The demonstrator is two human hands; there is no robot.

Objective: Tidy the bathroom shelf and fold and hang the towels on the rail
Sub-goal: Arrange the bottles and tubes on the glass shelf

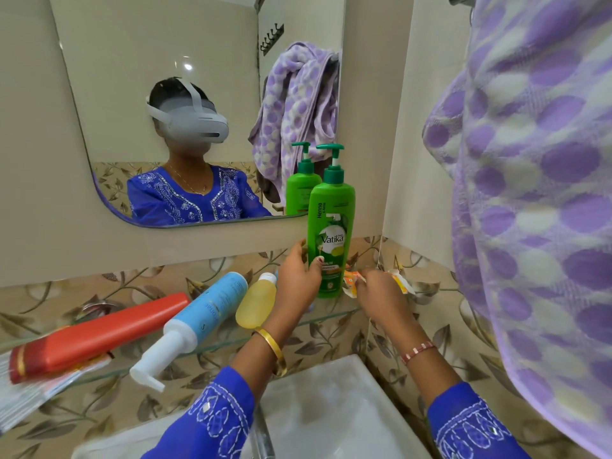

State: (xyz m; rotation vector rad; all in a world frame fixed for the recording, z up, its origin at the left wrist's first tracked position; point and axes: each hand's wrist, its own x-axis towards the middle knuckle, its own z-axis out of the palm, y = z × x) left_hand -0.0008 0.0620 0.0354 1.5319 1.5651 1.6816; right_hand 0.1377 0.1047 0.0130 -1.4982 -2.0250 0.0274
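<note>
A tall green pump bottle point(331, 223) stands upright at the right end of the glass shelf point(334, 315). My left hand point(298, 279) grips its lower part. My right hand point(381, 293) pinches small orange and white sachets point(351, 283) beside the bottle's base. Three bottles lie on their sides on the shelf: a yellow one point(255, 303), a blue and white pump bottle point(195, 323), and a red tube point(99, 336). A purple spotted towel point(536, 193) hangs bunched at the right, close to the camera.
A mirror point(132, 77) above the shelf reflects a person, the towel and the green bottle. A white sink point(331, 409) with a tap point(263, 435) sits below the shelf. A flat packet point(39, 389) lies at the shelf's left end.
</note>
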